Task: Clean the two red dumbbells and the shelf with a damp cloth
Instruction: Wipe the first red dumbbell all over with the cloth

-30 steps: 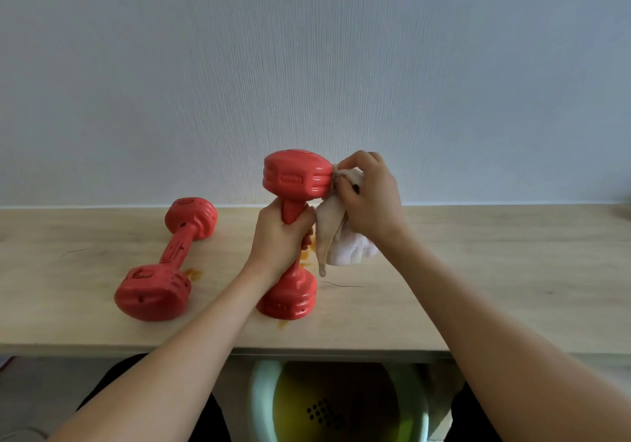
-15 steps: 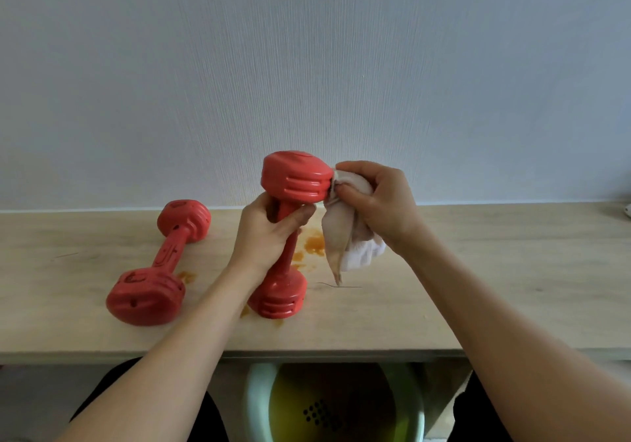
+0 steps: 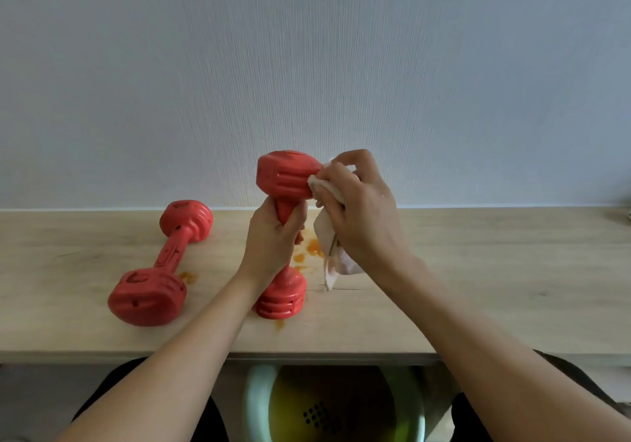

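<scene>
One red dumbbell (image 3: 285,178) stands upright on the pale wooden shelf (image 3: 478,271), its lower head resting on the wood. My left hand (image 3: 273,240) is wrapped around its handle. My right hand (image 3: 358,213) holds a white cloth (image 3: 333,247) bunched against the right side of the upper head, with the rest of the cloth hanging down. A second red dumbbell (image 3: 160,264) lies on its side to the left, apart from both hands. Orange stains (image 3: 312,248) mark the shelf around the upright dumbbell.
A textured grey-white wall (image 3: 307,66) rises right behind the shelf. Below the shelf's front edge sits a pale green basin (image 3: 254,404) with yellowish water. Another small orange stain (image 3: 187,276) lies beside the lying dumbbell.
My right hand and the cloth have shifted up and around the right side of the upper dumbbell head. The left hand keeps its grip on the handle.
</scene>
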Available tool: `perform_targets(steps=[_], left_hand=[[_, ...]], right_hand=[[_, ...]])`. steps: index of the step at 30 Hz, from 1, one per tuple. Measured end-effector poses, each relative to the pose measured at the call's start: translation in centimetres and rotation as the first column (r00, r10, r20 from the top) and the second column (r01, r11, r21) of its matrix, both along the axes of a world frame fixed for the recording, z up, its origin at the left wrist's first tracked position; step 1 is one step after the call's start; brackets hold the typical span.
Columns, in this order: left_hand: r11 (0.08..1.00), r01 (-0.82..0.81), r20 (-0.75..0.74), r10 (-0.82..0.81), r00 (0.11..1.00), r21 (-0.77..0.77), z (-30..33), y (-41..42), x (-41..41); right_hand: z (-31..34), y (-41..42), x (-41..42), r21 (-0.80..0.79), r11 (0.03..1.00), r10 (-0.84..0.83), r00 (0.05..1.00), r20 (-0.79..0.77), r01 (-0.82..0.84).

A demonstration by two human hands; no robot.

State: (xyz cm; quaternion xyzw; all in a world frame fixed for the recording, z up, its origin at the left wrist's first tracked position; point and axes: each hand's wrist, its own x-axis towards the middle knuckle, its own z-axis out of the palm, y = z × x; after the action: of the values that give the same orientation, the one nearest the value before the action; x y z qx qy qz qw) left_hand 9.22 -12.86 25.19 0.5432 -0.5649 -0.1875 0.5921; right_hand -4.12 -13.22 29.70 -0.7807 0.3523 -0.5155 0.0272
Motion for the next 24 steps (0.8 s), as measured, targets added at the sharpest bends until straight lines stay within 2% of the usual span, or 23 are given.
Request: perform_targets(steps=[5,7,11,14,16,21,23,24], left_hand=[[0.999,0.02,0.008,-0.02,1.0,0.036,0.1,0.0,-0.2],[0.999,0.024,0.005,-0.025,1.0,0.036,0.1,0.0,-0.1],[1.0,0.015,-0.017,-0.015,1.0,0.01,0.2,0.2,0.1],[1.0,0.016,-0.007,-0.016,1.0,-0.009,0.3,0.4,0.2],[1.0,0.01,-0.007,-0.01,1.0,-0.004,0.3,0.5,0.1],[0.999,-0.003,0.015,0.003,1.0,0.044,0.3,0.4,-0.2],[0.999,0.008,0.006,-0.008,1.0,0.042,0.3,0.3,0.0],[0.999,0.011,0.0,-0.011,1.0,0.033,0.4,0.4,0.0]], right_hand=[[0.0,-1.5,-0.9,0.116,0.993,-0.003,0.995,0.096,-0.009],[0.0,-1.7,-0.8,0.106,0.994,-0.001,0.996,0.089,-0.009],[-0.1,-0.3,0.5,-0.029,0.999,-0.037,0.999,-0.032,0.036],[-0.2,0.1,0.8,-0.064,0.997,-0.045,0.995,-0.09,0.039],[-0.3,-0.2,0.6,-0.06,0.998,-0.043,0.994,-0.102,0.037],[-0.2,-1.4,0.0,0.079,0.994,-0.074,0.994,-0.081,0.081],[0.4,-0.9,0.1,0.092,0.995,-0.047,0.999,-0.021,0.049],[0.7,-0.3,0.2,0.049,0.998,-0.043,0.999,-0.009,0.044]])
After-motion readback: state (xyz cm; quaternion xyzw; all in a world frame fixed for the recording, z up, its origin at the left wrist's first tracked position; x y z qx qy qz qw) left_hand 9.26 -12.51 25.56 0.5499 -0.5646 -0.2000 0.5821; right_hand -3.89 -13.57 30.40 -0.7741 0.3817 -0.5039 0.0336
